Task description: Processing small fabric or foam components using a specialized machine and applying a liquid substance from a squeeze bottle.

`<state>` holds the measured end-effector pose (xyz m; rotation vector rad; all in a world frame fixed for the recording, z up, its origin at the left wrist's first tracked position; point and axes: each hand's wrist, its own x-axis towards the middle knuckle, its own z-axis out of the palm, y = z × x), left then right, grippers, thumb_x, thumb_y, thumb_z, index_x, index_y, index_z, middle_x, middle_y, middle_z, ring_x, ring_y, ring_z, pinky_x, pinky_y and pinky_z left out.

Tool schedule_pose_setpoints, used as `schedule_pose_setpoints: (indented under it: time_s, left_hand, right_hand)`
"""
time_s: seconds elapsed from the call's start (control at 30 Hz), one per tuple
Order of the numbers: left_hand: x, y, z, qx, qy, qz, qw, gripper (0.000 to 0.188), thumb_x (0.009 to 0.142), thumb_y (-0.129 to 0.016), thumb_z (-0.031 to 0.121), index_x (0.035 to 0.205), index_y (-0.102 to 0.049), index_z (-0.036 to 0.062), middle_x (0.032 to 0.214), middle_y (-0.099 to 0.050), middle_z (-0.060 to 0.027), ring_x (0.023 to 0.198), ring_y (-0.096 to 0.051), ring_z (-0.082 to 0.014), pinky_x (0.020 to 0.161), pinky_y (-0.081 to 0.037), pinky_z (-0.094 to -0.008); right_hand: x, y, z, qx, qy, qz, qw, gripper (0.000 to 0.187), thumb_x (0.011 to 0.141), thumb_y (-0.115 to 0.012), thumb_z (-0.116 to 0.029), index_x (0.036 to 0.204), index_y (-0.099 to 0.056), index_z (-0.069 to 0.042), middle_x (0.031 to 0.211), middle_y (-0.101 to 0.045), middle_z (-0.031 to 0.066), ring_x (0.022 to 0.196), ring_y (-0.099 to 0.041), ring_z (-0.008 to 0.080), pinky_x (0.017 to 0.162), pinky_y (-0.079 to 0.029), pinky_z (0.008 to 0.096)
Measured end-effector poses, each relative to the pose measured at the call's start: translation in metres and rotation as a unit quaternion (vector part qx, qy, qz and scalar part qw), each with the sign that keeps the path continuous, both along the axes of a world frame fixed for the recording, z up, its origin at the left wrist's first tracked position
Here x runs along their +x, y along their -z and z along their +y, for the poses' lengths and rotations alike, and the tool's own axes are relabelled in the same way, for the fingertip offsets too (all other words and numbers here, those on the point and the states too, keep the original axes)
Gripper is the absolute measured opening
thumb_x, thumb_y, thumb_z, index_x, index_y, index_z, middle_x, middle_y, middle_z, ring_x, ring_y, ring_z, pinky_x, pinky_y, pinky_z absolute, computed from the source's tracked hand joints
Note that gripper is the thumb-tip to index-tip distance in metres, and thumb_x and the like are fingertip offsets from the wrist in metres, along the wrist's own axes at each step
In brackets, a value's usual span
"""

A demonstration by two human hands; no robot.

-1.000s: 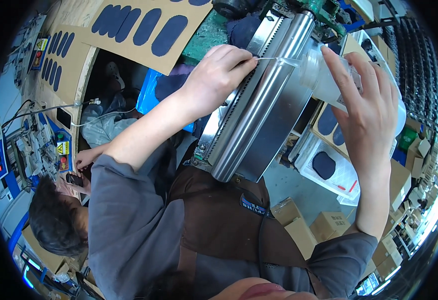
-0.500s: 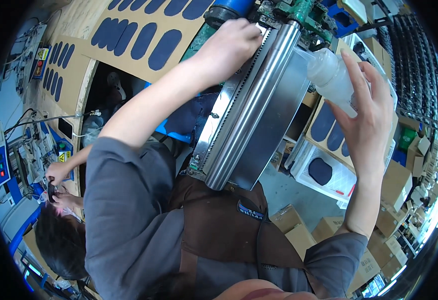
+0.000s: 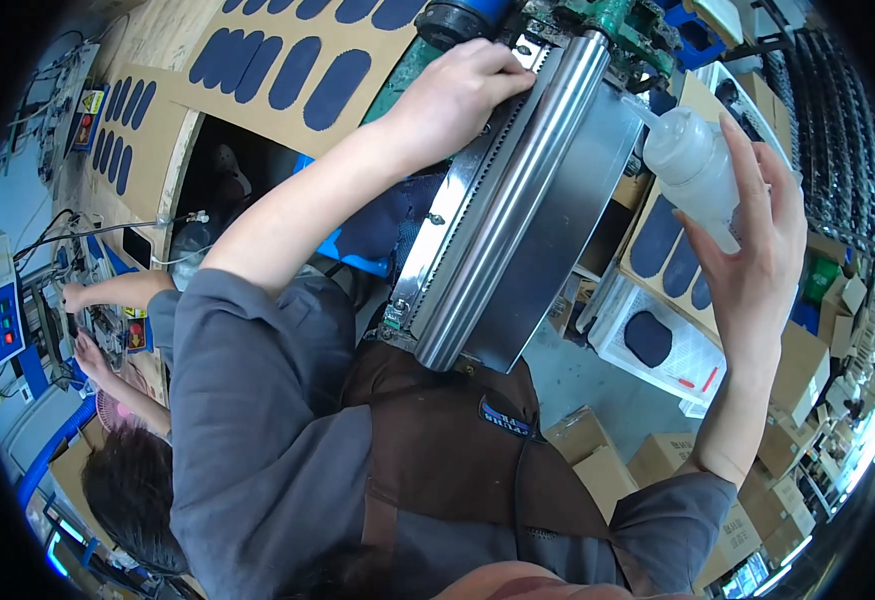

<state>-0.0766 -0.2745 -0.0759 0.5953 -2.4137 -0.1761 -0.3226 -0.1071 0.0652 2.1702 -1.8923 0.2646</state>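
Observation:
My right hand (image 3: 763, 225) grips a translucent white squeeze bottle (image 3: 693, 160). The bottle is tilted, its thin nozzle pointing to the upper left, over the far right side of the machine's metal plate (image 3: 568, 200). My left hand (image 3: 468, 95) is at the far end of the machine, fingers bent and pinched together at the dark toothed strip (image 3: 478, 190). Whatever may be between those fingertips is hidden. A shiny steel roller (image 3: 518, 205) runs lengthwise between the strip and the plate.
At the far left, dark blue oval pads (image 3: 338, 88) lie on brown board (image 3: 283, 135). More pads and a white plastic crate (image 3: 618, 330) stand to the right. Cardboard boxes (image 3: 598, 470) sit on the floor. A co-worker (image 3: 123, 490) works at the left.
My right hand and the bottle have moved slightly right, away from the roller. My left hand stays at the strip's far end. The co-worker's hands have moved apart.

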Motion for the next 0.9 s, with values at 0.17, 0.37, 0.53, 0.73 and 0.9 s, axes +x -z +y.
schedule_pose_setpoints:
  time_s: [0.17, 0.37, 0.53, 0.73, 0.9]
  left_hand:
    - [0.009, 0.011, 0.007, 0.062, 0.018, 0.086, 0.994, 0.032, 0.078, -0.067, -0.009, 0.107, -0.075, 0.0024, 0.109, -0.068, -0.0074, 0.097, -0.063, -0.0215, 0.087, -0.054, -0.0311]
    - [0.009, -0.007, 0.008, 0.001, 0.034, 0.000, 0.999, 0.025, 0.081, -0.068, -0.006, 0.104, -0.075, 0.0002, 0.110, -0.068, -0.0076, 0.100, -0.063, -0.0223, 0.091, -0.053, -0.0315]
    - [0.023, -0.019, 0.021, -0.036, 0.074, -0.069, 0.994, 0.020, 0.082, -0.068, -0.002, 0.101, -0.075, -0.0010, 0.106, -0.068, -0.0073, 0.098, -0.062, -0.0224, 0.093, -0.051, -0.0323]
    - [0.024, -0.022, 0.022, -0.036, 0.079, -0.076, 0.993, 0.018, 0.082, -0.068, 0.002, 0.098, -0.074, -0.0014, 0.102, -0.066, -0.0070, 0.096, -0.060, -0.0222, 0.094, -0.049, -0.0329]
    - [0.035, -0.024, 0.041, -0.022, 0.090, -0.091, 0.992, 0.019, 0.082, -0.070, 0.002, 0.099, -0.075, -0.0025, 0.106, -0.068, -0.0079, 0.100, -0.061, -0.0227, 0.096, -0.050, -0.0332]
  right_hand:
    - [-0.001, 0.000, 0.005, 0.008, 0.020, 0.000, 1.000, 0.088, 0.065, -0.088, 0.001, 0.143, -0.055, -0.025, 0.131, -0.057, 0.0086, 0.117, -0.059, 0.0308, 0.102, -0.055, 0.0453]
    - [-0.001, 0.001, 0.007, 0.007, 0.009, -0.012, 1.000, 0.089, 0.065, -0.088, 0.001, 0.144, -0.054, -0.025, 0.130, -0.057, 0.0089, 0.117, -0.059, 0.0314, 0.103, -0.054, 0.0462]
    - [-0.002, 0.000, 0.012, 0.006, 0.014, -0.011, 1.000, 0.089, 0.066, -0.088, 0.000, 0.144, -0.054, -0.025, 0.131, -0.057, 0.0090, 0.118, -0.059, 0.0319, 0.102, -0.055, 0.0472]
    - [0.002, 0.000, 0.013, 0.009, 0.011, -0.020, 1.000, 0.088, 0.067, -0.088, 0.000, 0.144, -0.054, -0.025, 0.131, -0.057, 0.0092, 0.118, -0.059, 0.0325, 0.101, -0.055, 0.0482]
    - [0.009, 0.002, 0.017, 0.010, 0.013, -0.017, 1.000, 0.087, 0.068, -0.088, -0.001, 0.144, -0.053, -0.025, 0.132, -0.057, 0.0093, 0.118, -0.059, 0.0328, 0.100, -0.056, 0.0483]
